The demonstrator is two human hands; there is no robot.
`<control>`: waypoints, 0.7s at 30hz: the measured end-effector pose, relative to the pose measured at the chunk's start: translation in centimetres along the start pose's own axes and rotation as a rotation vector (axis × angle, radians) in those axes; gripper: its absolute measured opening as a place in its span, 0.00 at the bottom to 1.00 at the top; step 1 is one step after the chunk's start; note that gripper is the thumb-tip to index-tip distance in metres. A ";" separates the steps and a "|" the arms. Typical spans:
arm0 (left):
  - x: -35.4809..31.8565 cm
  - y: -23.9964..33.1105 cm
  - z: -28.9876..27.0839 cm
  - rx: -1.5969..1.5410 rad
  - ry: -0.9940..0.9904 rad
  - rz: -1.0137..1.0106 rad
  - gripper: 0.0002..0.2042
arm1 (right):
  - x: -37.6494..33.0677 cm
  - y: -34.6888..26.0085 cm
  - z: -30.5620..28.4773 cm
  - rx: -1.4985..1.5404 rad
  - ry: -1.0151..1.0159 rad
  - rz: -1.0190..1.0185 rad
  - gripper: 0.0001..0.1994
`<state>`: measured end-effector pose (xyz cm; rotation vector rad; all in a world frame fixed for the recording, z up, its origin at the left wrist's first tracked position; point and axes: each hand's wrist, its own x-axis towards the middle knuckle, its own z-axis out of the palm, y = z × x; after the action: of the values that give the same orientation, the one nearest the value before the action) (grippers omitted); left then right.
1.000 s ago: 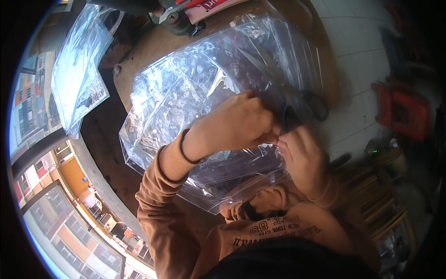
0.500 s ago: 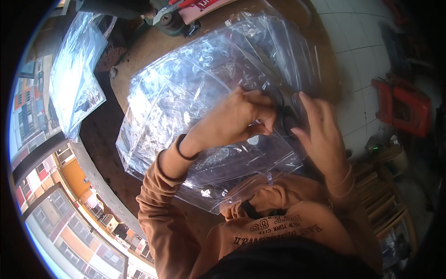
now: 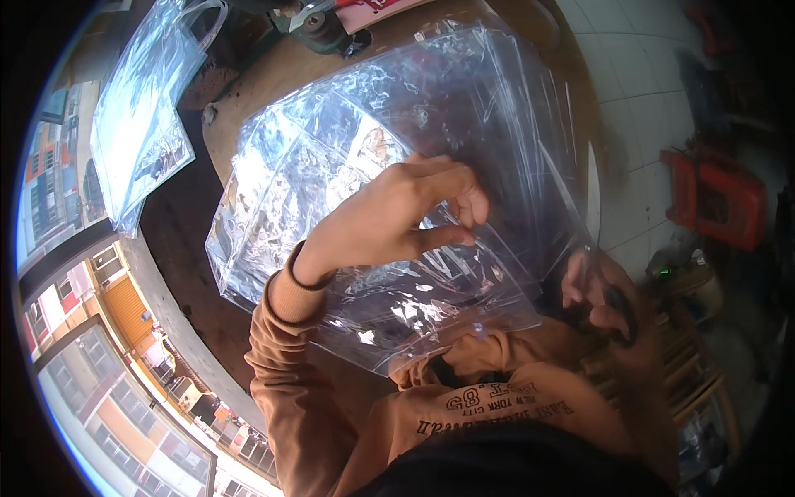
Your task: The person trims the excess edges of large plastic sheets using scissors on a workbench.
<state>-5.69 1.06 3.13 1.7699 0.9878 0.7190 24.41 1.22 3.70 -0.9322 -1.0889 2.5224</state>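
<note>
A large clear plastic sheet (image 3: 331,124), creased and shiny, spreads over the table in front of me. My left hand (image 3: 414,203) lies above its middle, fingers curled and thumb bent toward them, gripping a fold of the plastic whose edge runs from the fingertips down to the right. To the right, past the sheet's edge, my right hand (image 3: 598,290) is closed around the dark handles of a pair of scissors (image 3: 593,195). The blades point away from me and are spread apart, one of them near or over the plastic.
Another folded clear plastic piece (image 3: 141,141) lies at the far left by the window. At the back are a dark green tool (image 3: 323,31) and a pink-and-red item (image 3: 373,10). A red plastic stool (image 3: 716,197) stands on the tiled floor (image 3: 642,124) at right, near a wooden rack (image 3: 696,356).
My right hand has drawn back toward me and to the right, with the scissors now plainly showing and their blades apart. The left hand has shifted slightly left, its fingers looser.
</note>
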 end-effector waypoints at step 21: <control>1.4 -1.1 2.2 0.364 0.249 -0.003 0.34 | -0.4 2.2 1.9 -0.160 0.144 0.270 0.20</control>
<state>-3.56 1.55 1.34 2.0215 1.3569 0.8110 23.59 -1.54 3.26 -1.3664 -1.2053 2.5510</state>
